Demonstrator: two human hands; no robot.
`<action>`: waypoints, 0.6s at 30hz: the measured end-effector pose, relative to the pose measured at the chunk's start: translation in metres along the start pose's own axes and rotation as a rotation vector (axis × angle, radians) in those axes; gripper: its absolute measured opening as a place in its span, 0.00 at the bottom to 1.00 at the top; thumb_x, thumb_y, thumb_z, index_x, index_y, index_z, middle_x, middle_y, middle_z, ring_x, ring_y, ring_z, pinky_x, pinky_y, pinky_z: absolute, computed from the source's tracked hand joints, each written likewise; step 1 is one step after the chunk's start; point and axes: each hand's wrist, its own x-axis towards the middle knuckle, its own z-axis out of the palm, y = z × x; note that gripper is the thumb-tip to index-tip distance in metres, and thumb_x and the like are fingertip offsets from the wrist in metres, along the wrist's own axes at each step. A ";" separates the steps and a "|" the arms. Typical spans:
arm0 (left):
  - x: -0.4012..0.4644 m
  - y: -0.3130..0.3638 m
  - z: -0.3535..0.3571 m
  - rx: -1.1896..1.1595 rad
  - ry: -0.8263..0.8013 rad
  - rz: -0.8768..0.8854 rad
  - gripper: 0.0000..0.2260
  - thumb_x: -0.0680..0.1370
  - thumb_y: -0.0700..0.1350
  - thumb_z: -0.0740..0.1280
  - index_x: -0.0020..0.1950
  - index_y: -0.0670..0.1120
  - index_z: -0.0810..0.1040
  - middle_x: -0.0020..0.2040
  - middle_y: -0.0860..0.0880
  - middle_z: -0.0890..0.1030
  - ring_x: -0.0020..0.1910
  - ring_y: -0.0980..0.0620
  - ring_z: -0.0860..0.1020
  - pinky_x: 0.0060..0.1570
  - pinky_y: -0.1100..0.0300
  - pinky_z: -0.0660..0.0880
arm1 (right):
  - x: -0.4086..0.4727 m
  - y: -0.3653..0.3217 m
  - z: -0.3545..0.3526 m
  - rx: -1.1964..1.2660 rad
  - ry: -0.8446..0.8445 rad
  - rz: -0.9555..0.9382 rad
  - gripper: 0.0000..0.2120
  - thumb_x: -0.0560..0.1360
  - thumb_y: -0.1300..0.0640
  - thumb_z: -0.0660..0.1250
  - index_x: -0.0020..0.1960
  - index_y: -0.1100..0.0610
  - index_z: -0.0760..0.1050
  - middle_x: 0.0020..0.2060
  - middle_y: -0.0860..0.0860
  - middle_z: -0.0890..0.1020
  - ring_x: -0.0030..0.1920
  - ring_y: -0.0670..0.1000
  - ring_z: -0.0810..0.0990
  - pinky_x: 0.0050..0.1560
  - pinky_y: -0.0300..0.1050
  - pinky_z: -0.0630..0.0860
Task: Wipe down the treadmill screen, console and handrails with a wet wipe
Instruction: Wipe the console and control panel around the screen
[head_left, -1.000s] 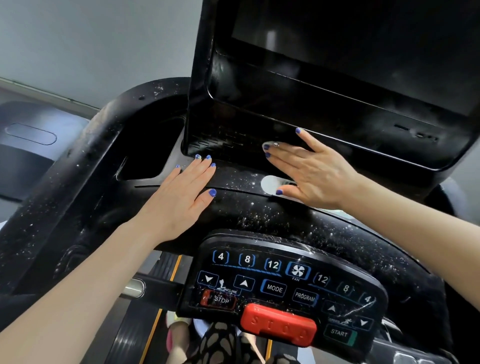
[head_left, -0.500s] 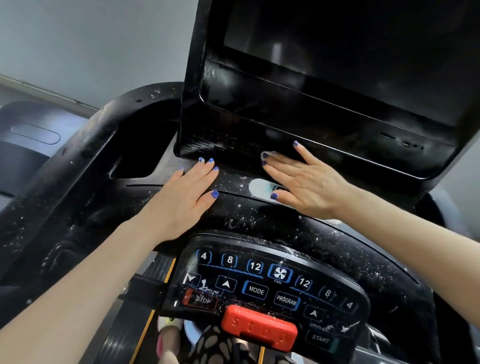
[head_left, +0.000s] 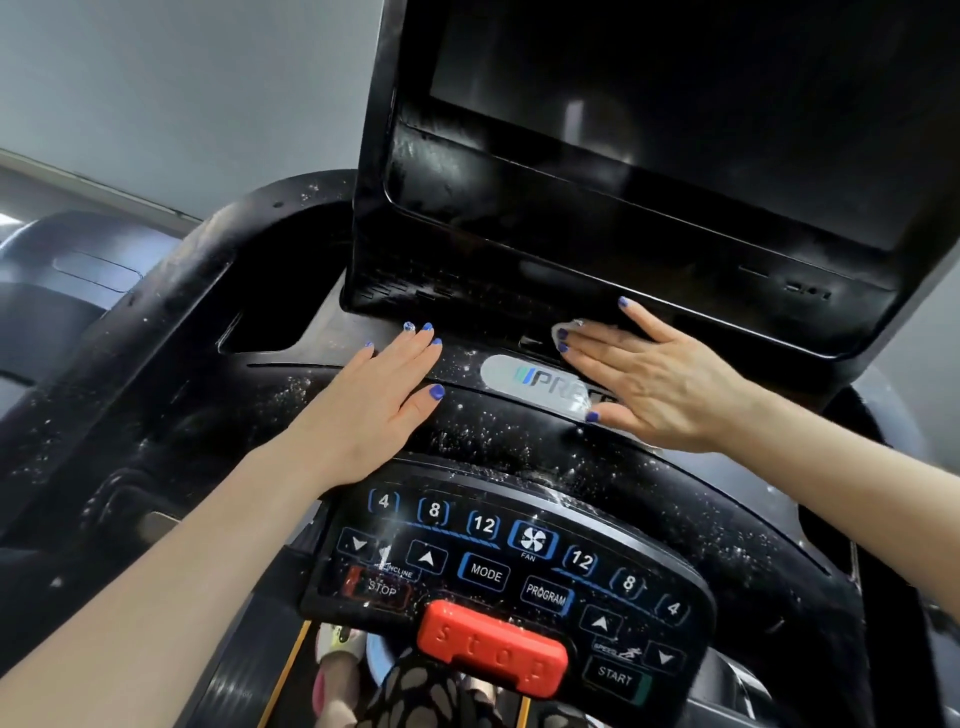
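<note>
1. I see the right hand's fingertips (head_left: 563, 347) laid straight and close together, pressing a white wet wipe (head_left: 567, 329) against the console (head_left: 519, 436) directly below the screen (head_left: 649, 135).
2. Only a small edge of the wipe shows past the fingertips; the rest lies under the right hand (head_left: 654, 384).
3. The right hand partly covers a silver logo plate (head_left: 535, 384), also below the screen.
4. I see the left hand (head_left: 374, 410) flat on the console, fingers straight and together, holding nothing, below the screen's left corner.
5. The console surface below the screen is speckled white.
6. A button panel (head_left: 498, 561) with a red stop bar (head_left: 491, 654) sits farthest below the screen.
</note>
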 end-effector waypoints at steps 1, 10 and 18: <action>0.000 0.000 0.000 -0.012 -0.007 -0.004 0.32 0.81 0.62 0.44 0.82 0.49 0.50 0.80 0.58 0.45 0.77 0.64 0.41 0.74 0.63 0.38 | -0.002 0.002 0.001 -0.010 0.004 0.008 0.36 0.83 0.35 0.42 0.79 0.60 0.59 0.78 0.54 0.61 0.79 0.52 0.56 0.79 0.59 0.43; 0.000 0.002 0.004 -0.009 0.019 -0.044 0.34 0.79 0.66 0.41 0.82 0.50 0.51 0.81 0.58 0.46 0.78 0.63 0.43 0.79 0.55 0.42 | -0.081 0.023 0.020 0.016 -0.038 0.103 0.35 0.83 0.37 0.43 0.78 0.60 0.60 0.77 0.55 0.66 0.79 0.51 0.57 0.79 0.58 0.44; 0.016 0.045 0.019 0.025 -0.018 0.035 0.40 0.74 0.70 0.38 0.82 0.52 0.51 0.81 0.58 0.46 0.77 0.64 0.40 0.78 0.52 0.40 | -0.005 0.000 0.004 0.020 -0.011 0.056 0.35 0.82 0.37 0.42 0.79 0.60 0.60 0.78 0.54 0.63 0.79 0.50 0.57 0.79 0.56 0.40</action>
